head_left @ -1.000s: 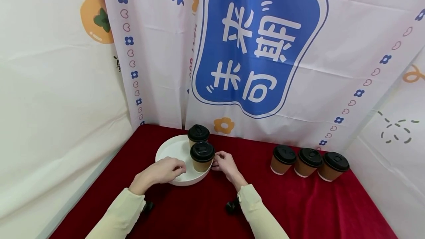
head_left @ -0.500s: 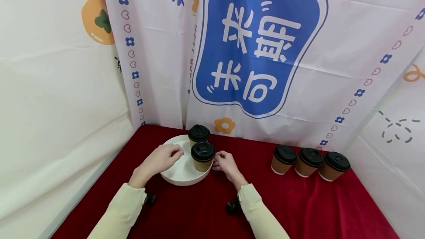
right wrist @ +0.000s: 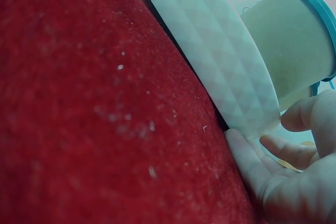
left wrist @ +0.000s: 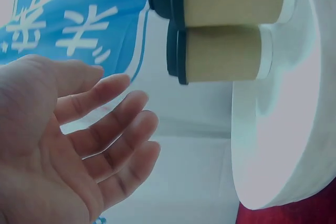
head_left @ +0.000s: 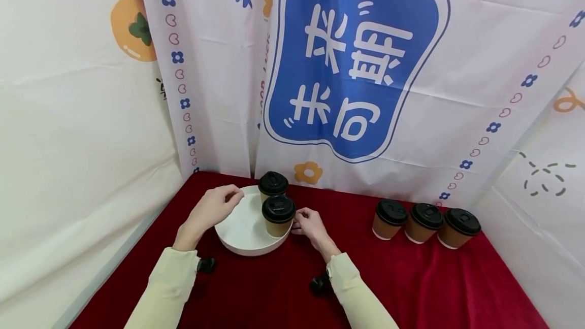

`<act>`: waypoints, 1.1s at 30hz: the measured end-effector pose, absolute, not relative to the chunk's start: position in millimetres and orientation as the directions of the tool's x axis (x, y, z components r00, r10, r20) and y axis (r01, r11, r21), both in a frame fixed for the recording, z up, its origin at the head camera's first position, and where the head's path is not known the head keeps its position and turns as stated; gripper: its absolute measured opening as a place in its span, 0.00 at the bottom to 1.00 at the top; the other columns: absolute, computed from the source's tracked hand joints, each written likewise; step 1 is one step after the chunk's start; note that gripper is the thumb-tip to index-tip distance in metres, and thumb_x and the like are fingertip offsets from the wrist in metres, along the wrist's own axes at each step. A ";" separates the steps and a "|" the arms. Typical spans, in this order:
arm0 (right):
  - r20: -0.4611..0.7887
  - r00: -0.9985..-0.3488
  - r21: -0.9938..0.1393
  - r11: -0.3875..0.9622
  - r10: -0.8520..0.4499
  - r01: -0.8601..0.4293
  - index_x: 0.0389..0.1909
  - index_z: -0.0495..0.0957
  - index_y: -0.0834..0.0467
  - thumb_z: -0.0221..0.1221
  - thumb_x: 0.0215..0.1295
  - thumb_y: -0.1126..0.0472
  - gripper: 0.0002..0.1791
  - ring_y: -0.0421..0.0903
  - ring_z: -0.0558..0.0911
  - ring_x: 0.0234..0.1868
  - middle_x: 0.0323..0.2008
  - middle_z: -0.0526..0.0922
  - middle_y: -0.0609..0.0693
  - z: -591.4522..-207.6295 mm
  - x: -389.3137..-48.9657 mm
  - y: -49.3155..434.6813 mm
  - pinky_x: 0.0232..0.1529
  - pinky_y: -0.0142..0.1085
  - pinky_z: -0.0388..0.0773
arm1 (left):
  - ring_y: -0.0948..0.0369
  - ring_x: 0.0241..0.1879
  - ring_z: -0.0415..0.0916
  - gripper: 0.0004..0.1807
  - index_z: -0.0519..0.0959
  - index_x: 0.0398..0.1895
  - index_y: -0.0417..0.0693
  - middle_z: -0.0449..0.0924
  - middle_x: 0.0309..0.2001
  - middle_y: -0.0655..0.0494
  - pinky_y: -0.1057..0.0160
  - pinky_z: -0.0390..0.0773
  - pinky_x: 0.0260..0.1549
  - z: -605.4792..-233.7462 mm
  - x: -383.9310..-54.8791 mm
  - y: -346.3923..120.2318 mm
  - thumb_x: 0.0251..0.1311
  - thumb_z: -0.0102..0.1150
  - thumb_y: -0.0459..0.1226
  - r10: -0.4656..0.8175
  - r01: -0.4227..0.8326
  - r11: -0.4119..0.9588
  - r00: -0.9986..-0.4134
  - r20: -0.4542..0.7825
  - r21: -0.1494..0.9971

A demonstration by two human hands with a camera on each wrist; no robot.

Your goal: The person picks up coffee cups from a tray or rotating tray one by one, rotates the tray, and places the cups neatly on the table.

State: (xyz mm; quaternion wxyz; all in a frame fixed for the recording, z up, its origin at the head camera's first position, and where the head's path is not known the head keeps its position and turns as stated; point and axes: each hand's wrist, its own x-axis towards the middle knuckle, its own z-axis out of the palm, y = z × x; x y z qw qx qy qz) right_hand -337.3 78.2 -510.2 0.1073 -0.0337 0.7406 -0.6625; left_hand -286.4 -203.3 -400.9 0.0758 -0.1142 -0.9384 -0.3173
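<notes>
The right hand point(head_left: 311, 225) pinches the rim of a round white tray point(head_left: 238, 235), lower centre, bearing two lidded paper cups point(head_left: 278, 210); the left hand point(head_left: 211, 210) hovers empty, fingers loosely curved. Probably stiff and light, the tray suits opposite-rim grips.

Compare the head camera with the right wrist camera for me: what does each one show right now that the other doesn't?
Only the head view: the left hand, the three lidded cups in a row off to the right, and the blue printed panel on the backdrop.

Only the right wrist view: the faceted pattern on the outer wall of the white tray.

Both: the right hand at the tray's edge, the tray itself, a lidded cup in it and the red cloth.
</notes>
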 end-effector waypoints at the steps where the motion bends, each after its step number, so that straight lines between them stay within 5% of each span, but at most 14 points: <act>1: -0.116 -0.975 -0.989 0.119 -0.192 0.094 0.51 0.76 0.66 0.48 0.74 0.61 0.15 0.43 0.84 0.34 0.40 0.82 0.57 -510.3 -337.3 78.1 0.41 0.41 0.86 | 0.57 0.40 0.76 0.13 0.82 0.48 0.54 0.84 0.46 0.53 0.56 0.78 0.42 -401.0 -287.1 -206.4 0.72 0.51 0.46 0.146 0.244 0.768 -0.967 0.209 0.593; 12: -0.104 -0.976 -0.991 0.104 -0.193 0.085 0.51 0.76 0.66 0.49 0.74 0.61 0.15 0.42 0.84 0.33 0.40 0.83 0.58 -511.1 -339.1 80.3 0.42 0.42 0.85 | 0.50 0.56 0.76 0.19 0.78 0.55 0.52 0.80 0.55 0.48 0.48 0.75 0.54 -415.5 -301.3 -230.5 0.71 0.49 0.52 -0.024 0.093 0.675 -0.989 0.147 0.732; 22: -0.106 -0.975 -0.991 0.103 -0.196 0.087 0.50 0.77 0.66 0.49 0.74 0.61 0.15 0.43 0.84 0.34 0.40 0.82 0.58 -509.8 -338.2 81.0 0.42 0.42 0.85 | 0.42 0.65 0.66 0.36 0.65 0.68 0.42 0.68 0.65 0.38 0.42 0.69 0.60 -432.4 -311.9 -245.7 0.72 0.35 0.61 -0.109 0.000 0.636 -0.990 0.090 0.772; 33: -0.107 -0.976 -0.991 0.105 -0.188 0.088 0.51 0.77 0.66 0.49 0.74 0.60 0.15 0.44 0.84 0.35 0.40 0.83 0.57 -513.5 -337.9 79.8 0.42 0.42 0.85 | 0.42 0.64 0.67 0.34 0.62 0.69 0.42 0.67 0.65 0.36 0.43 0.71 0.58 -460.6 -322.0 -254.0 0.73 0.39 0.57 -0.092 -0.070 0.576 -0.996 -0.020 0.815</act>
